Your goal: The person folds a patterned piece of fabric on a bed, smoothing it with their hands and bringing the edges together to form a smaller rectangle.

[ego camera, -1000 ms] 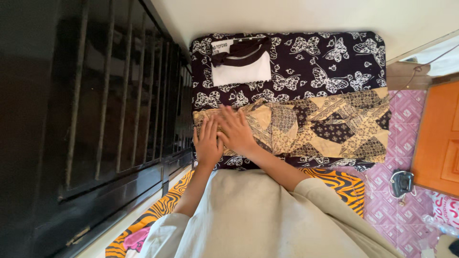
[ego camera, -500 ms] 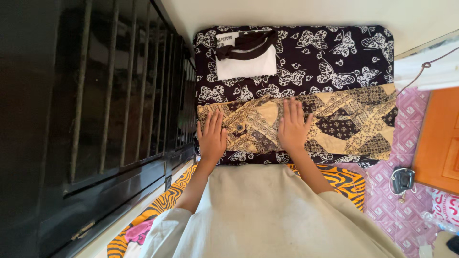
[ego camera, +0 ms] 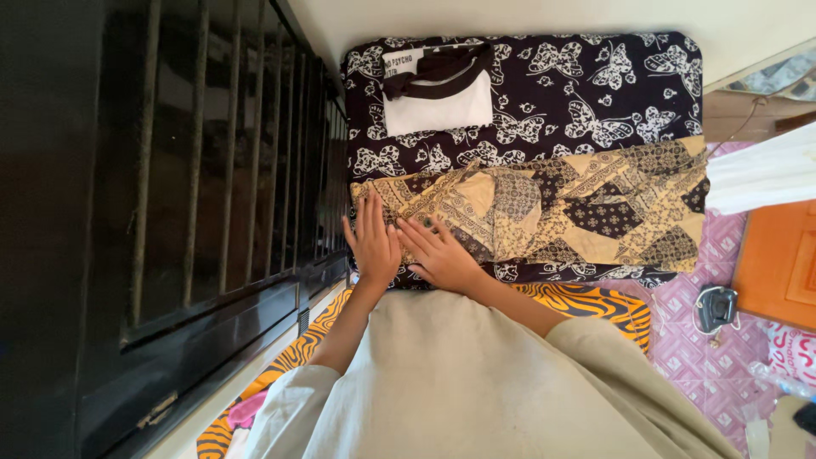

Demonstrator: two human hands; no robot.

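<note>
A yellow and dark patchwork-patterned garment (ego camera: 578, 212) lies folded in a long strip across a dark cloth with white butterflies (ego camera: 586, 93). My left hand (ego camera: 372, 242) rests flat on the garment's left end, fingers spread. My right hand (ego camera: 440, 253) lies flat just beside it, fingers pointing left, pressing the same end of the garment. Both hands hold nothing. A folded white shirt with a dark collar (ego camera: 438, 93) sits on the butterfly cloth beyond the garment, at the upper left.
A black barred frame (ego camera: 212, 170) runs along the left. An orange and black striped cloth (ego camera: 595, 310) lies under my arms. To the right are a pink patterned floor (ego camera: 731, 255), a small dark device with a cord (ego camera: 716, 308) and an orange door (ego camera: 778, 263).
My right hand has slid left along the garment from its middle back to beside my left hand. The left hand stayed on the garment's left end.
</note>
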